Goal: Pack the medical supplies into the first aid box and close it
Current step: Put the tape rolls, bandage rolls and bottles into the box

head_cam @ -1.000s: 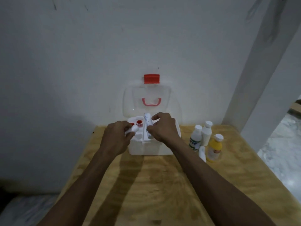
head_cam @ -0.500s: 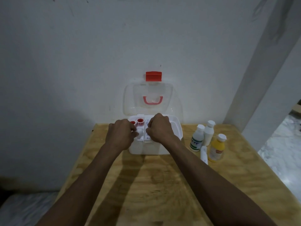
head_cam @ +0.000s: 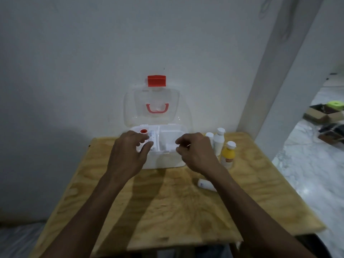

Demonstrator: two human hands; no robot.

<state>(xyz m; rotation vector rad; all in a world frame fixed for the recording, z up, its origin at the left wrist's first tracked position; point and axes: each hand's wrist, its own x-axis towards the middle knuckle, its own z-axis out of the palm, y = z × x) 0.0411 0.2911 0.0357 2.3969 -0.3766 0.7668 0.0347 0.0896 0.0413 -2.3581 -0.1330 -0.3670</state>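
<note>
I am keeping my left hand loosely open over the first aid box, steadying small items inside; my right hand, half curled and empty, is hovering beside the bottles to take one.

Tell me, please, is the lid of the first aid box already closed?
No, the clear lid stands upright against the wall, leaving the white box open.

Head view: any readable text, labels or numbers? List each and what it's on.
None legible.
Yellow bottle: red label stripes, too blurred to read.
White packet in the first aid box: faint bluish print, too small to read.
Lying white tube: bluish mark, unreadable.
</note>
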